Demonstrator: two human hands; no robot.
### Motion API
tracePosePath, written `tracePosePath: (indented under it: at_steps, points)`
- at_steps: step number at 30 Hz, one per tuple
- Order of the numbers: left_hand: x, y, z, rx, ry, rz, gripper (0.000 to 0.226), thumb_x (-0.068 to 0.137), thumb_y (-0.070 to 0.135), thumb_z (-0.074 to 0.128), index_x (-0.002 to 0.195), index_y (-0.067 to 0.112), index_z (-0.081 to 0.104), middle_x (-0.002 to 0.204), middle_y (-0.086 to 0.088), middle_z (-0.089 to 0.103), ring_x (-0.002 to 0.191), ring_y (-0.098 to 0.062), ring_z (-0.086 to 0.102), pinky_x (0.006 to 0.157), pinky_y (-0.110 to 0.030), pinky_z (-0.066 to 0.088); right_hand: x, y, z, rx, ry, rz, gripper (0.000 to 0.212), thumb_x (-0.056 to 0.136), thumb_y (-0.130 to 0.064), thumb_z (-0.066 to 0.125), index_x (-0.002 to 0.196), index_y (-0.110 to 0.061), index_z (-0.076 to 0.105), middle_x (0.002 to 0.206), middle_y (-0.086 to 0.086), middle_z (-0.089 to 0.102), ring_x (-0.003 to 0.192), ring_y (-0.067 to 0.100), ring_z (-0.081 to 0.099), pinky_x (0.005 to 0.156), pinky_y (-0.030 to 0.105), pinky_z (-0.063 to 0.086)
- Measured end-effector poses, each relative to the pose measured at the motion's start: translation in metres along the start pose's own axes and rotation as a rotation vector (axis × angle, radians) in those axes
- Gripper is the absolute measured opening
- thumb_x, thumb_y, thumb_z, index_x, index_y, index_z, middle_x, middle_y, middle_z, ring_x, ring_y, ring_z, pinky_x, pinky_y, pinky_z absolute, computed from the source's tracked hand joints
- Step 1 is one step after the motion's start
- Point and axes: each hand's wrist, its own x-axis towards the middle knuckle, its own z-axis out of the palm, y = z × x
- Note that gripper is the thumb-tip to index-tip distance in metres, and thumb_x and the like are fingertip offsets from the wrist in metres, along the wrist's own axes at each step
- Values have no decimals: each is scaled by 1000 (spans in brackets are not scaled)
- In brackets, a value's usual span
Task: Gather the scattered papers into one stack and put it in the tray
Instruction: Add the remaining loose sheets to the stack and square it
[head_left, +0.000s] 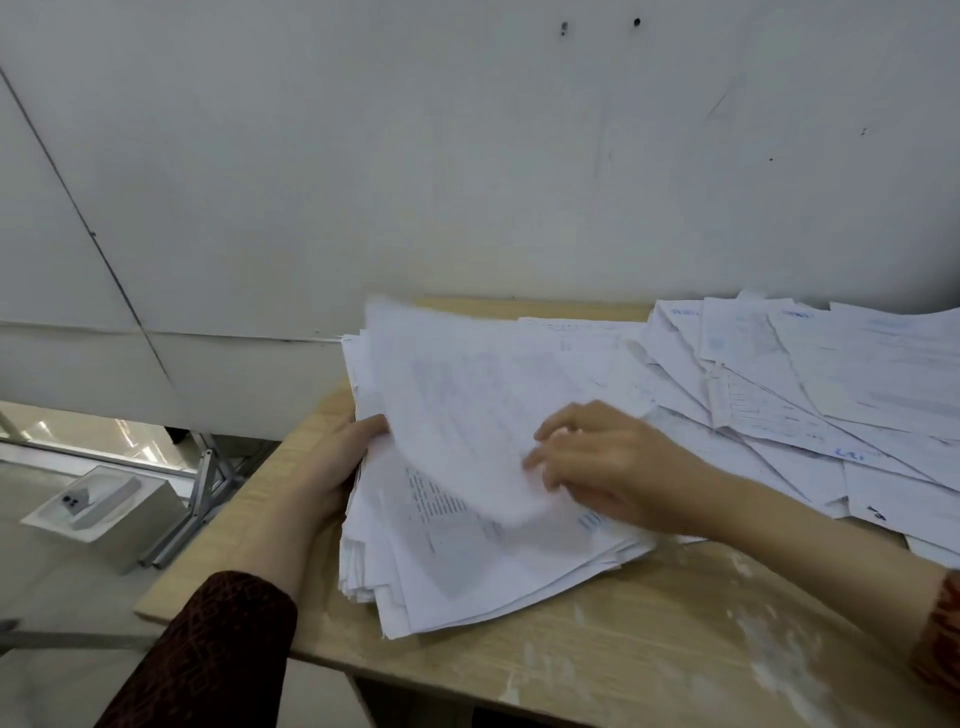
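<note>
Here, a thick, uneven stack of white printed paper sheets (467, 561) lies at the left end of a pale wood-grain table (649, 639), its edges ragged and not squared up. The left hand (337, 457) grips the stack's left edge, thumb curled over the top sheets and the fingers hidden beneath them. The right hand (608, 467) rests on top of the stack with its fingers loosely bent; a blurred top sheet (467, 405) lies under its fingertips, and whether those fingers pinch the sheet or only press on it cannot be told. Both forearms come out of dark red patterned sleeves (208, 649).

To the right, just beside and partly overlapping the stack, a loose spread of white papers with blue print (831, 374) fans across the table's far right part, sheets lying at differing angles. The table's surface shows whitish smears near its front edge. Behind it stands a plain grey-white wall (467, 156). On the floor at the left sits a white box with a small dark item on it (98, 509), next to folded metal legs (202, 478).
</note>
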Motion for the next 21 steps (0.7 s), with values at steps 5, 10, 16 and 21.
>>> tracePosePath:
  at_steps: [5, 10, 16, 21]
  points:
    - [1, 7, 2, 39, 70, -32, 30, 100, 15, 44, 129, 11, 51, 113, -10, 62, 78, -14, 55, 57, -13, 40, -30, 10, 4, 23, -58, 127, 14, 89, -13, 54, 76, -17, 55, 107, 1, 63, 105, 16, 52, 79, 31, 45]
    - [-4, 7, 6, 57, 3, 13, 8, 95, 27, 55, 99, 22, 61, 81, 9, 70, 58, -7, 69, 43, -18, 50, -48, 25, 0, 170, -46, 333, 16, 88, -13, 54, 79, -27, 54, 115, -4, 56, 95, 13, 60, 73, 27, 48]
    - [1, 5, 7, 190, -6, 103, 19, 93, 16, 59, 111, 18, 52, 87, 9, 61, 49, 6, 62, 41, -10, 45, -24, 37, 17, 271, 62, 474, 20, 84, -2, 64, 75, -20, 63, 130, -3, 47, 125, 9, 44, 100, 9, 31]
    - [5, -3, 0, 30, -13, 86, 24, 95, 8, 53, 113, 23, 54, 106, 3, 66, 86, -12, 67, 65, -27, 52, -5, 64, 29, 406, 55, 727, 38, 93, -16, 53, 130, -23, 47, 136, -3, 46, 127, 10, 41, 102, 21, 33]
